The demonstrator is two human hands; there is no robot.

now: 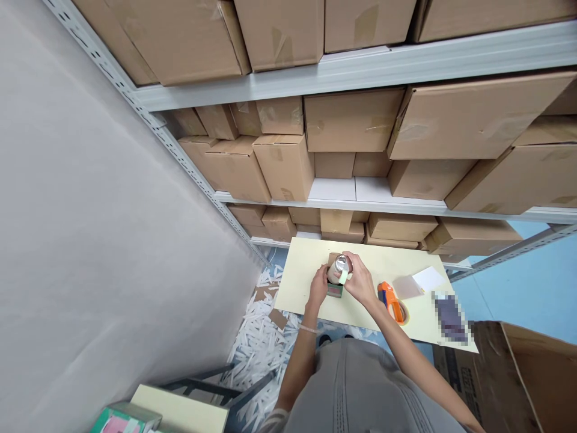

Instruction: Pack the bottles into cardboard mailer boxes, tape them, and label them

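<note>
A pale cylindrical cup point(333, 275) with a shiny silver top tilts over a small open box point(334, 291) with a green and pink front. A light-green piece, either a handle or a tag, shows on the cup's near side. My right hand point(359, 281) is closed around the cup's right side and top. On the left, my left hand point(318, 285) curls against the side of the small box, close to the cup; its fingertips are partly hidden. How deep the cup sits in the box cannot be told.
On the cream table point(311, 252) lie an orange tape dispenser point(391, 300), a white card or open box point(426, 281) and a blurred dark item point(451, 317). Shelves of cardboard boxes point(283, 165) stand ahead. Paper strips point(259, 349) cover the floor. A large carton point(532, 367) stands at right.
</note>
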